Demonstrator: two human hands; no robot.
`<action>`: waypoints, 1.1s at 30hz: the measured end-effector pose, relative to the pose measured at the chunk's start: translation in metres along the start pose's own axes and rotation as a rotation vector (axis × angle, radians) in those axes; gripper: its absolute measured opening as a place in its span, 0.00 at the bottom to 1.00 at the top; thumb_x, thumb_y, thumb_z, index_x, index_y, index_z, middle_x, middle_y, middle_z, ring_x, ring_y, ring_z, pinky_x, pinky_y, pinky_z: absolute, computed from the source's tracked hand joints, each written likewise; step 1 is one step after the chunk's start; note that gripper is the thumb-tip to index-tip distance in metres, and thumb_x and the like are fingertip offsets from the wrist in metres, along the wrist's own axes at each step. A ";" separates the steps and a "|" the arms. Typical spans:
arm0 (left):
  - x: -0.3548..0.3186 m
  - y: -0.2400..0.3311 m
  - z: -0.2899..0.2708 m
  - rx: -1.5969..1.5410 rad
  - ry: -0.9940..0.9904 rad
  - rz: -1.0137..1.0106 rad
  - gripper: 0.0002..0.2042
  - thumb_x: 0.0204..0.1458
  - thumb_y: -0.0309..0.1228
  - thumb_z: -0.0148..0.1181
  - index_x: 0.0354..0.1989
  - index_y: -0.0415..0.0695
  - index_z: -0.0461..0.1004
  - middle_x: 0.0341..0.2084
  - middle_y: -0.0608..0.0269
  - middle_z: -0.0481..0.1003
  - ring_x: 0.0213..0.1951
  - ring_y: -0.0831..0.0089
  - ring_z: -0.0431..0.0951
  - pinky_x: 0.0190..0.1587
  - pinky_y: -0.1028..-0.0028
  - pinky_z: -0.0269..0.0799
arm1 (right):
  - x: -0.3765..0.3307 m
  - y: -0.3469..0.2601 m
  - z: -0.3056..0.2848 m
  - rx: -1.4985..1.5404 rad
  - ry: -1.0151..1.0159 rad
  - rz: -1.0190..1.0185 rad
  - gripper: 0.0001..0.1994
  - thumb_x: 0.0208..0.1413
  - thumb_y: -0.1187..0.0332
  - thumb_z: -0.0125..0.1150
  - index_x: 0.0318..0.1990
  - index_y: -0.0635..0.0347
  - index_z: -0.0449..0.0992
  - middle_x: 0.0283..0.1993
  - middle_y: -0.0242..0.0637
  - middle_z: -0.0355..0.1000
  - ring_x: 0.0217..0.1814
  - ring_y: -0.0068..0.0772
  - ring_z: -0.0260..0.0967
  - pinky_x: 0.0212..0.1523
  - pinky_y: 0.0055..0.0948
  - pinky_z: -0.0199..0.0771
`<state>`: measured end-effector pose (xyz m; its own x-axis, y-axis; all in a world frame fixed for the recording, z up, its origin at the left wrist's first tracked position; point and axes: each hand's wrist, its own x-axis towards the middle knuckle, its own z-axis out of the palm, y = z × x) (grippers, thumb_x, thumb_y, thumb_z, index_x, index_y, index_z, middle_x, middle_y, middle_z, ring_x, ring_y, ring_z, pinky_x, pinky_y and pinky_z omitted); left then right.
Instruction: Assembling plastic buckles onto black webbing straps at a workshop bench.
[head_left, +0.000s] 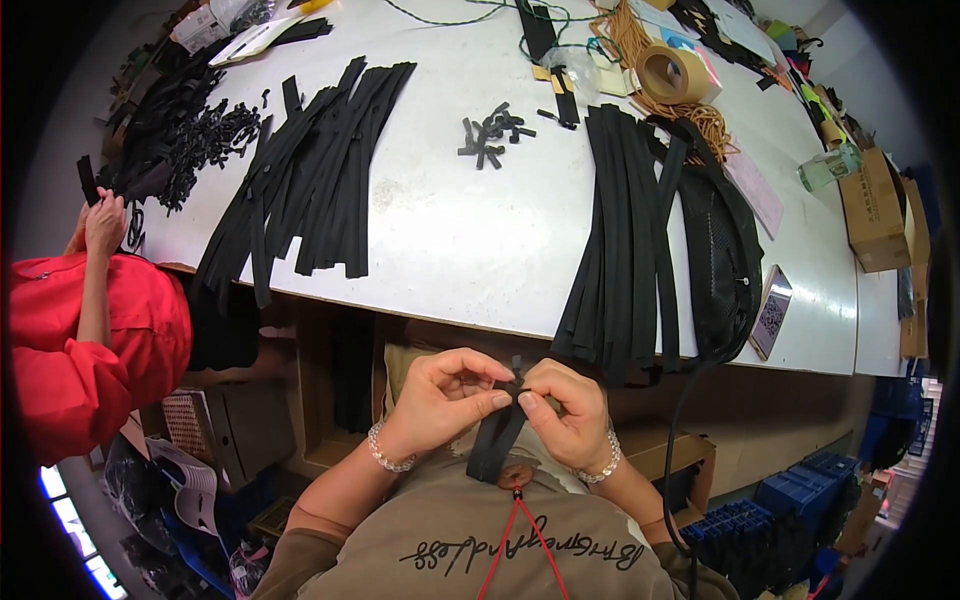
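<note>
A flat black zipper strip (491, 440) hangs down in front of my chest, its upper end pinched between both hands just off the table's near edge. My left hand (448, 392) closes thumb and forefinger on it from the left. From the right, my right hand (567, 400) grips the same end, thumb tip close to the left one's. A small dark part at the fingertips is mostly hidden. Beyond my right hand, a bundle of long black strips (622, 230) reaches over the table edge. Short black pieces (490, 134) lie loosely heaped mid-table.
Another spread of black strips (325, 180) and a heap of small black pulls (210, 140) lie left on the white table (470, 260). A co-worker in red (95, 340) sits there. Right are a black mesh bag (722, 260), phone (771, 312) and tape roll (672, 74).
</note>
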<state>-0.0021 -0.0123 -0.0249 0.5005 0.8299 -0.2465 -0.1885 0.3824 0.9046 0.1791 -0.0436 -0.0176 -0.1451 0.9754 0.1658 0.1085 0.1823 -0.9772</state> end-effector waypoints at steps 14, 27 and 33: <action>-0.001 0.000 0.001 -0.062 -0.015 0.015 0.05 0.49 0.17 0.57 0.34 0.36 0.74 0.34 0.60 0.75 0.36 0.80 0.74 0.41 0.81 0.71 | 0.002 -0.002 -0.004 0.109 -0.140 0.138 0.08 0.51 0.76 0.54 0.22 0.67 0.66 0.19 0.31 0.57 0.19 0.20 0.51 0.19 0.22 0.50; 0.010 -0.063 0.002 -0.141 0.191 -0.175 0.06 0.50 0.21 0.59 0.36 0.36 0.73 0.30 0.62 0.76 0.33 0.82 0.75 0.37 0.83 0.71 | -0.030 0.061 0.011 0.690 0.166 0.668 0.04 0.56 0.72 0.55 0.31 0.63 0.71 0.23 0.27 0.66 0.20 0.17 0.61 0.23 0.18 0.64; 0.030 -0.080 0.000 -0.173 0.247 -0.219 0.05 0.51 0.24 0.59 0.34 0.37 0.72 0.29 0.61 0.77 0.30 0.82 0.75 0.34 0.85 0.71 | -0.026 0.084 0.015 0.883 0.313 0.743 0.03 0.55 0.72 0.56 0.32 0.61 0.73 0.26 0.28 0.70 0.24 0.17 0.66 0.28 0.19 0.69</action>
<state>0.0280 -0.0182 -0.1041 0.3295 0.7856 -0.5237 -0.2498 0.6074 0.7541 0.1776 -0.0558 -0.1062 -0.0736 0.8160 -0.5733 -0.6666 -0.4678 -0.5803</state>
